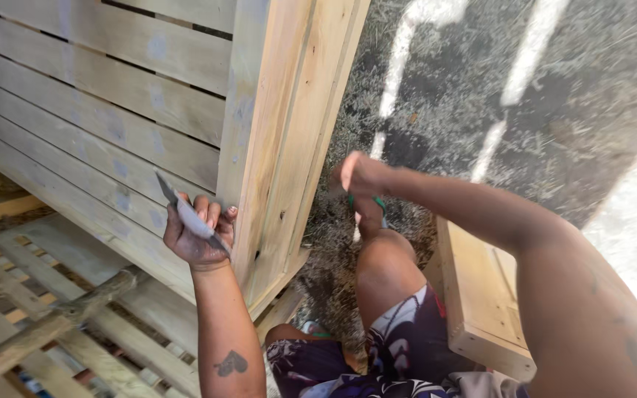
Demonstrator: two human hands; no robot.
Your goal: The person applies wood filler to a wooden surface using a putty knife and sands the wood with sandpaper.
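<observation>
The left hand is curled shut around a flat grey blade, maybe a putty knife; its handle is hidden in the palm. It sits right beside the tall wooden corner post of a slatted wooden crate. The right hand is closed on something green, mostly hidden behind the knee. A wooden box stands near the leg. The ground has white lines.
</observation>
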